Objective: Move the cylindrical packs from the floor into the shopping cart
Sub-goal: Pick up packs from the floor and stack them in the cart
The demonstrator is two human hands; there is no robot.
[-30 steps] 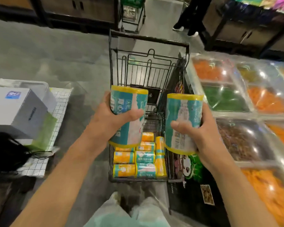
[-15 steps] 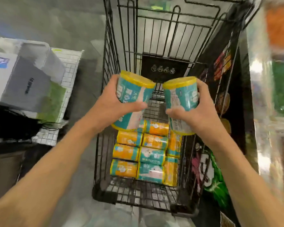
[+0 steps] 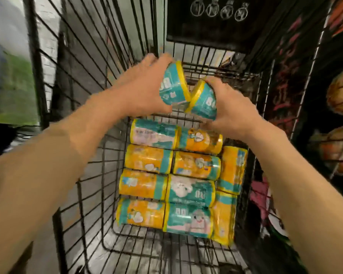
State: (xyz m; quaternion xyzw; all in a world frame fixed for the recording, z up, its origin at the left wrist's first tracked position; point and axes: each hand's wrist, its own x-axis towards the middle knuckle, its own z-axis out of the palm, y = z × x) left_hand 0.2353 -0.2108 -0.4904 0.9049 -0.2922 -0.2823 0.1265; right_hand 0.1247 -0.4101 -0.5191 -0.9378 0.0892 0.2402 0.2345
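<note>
Both of my hands reach down into the black wire shopping cart (image 3: pixel 83 194). My left hand (image 3: pixel 141 89) grips a teal cylindrical pack with yellow ends (image 3: pixel 173 84), tilted with its end toward the middle. My right hand (image 3: pixel 229 109) grips a second teal pack (image 3: pixel 203 100), tilted the other way, and the two packs touch at their ends. They hang just above the far end of several teal and orange packs (image 3: pixel 172 175) lying in rows on the cart floor.
The cart's wire walls close in on the left, right and far side, with a black sign panel (image 3: pixel 216 18) at the far end. A dark printed display (image 3: pixel 309 95) stands right of the cart. Bare cart floor (image 3: pixel 143 252) shows at the near end.
Both hands have gone lower and deeper into the cart with their packs, which have tipped from upright to slanted. The view has dropped closer to the cart floor.
</note>
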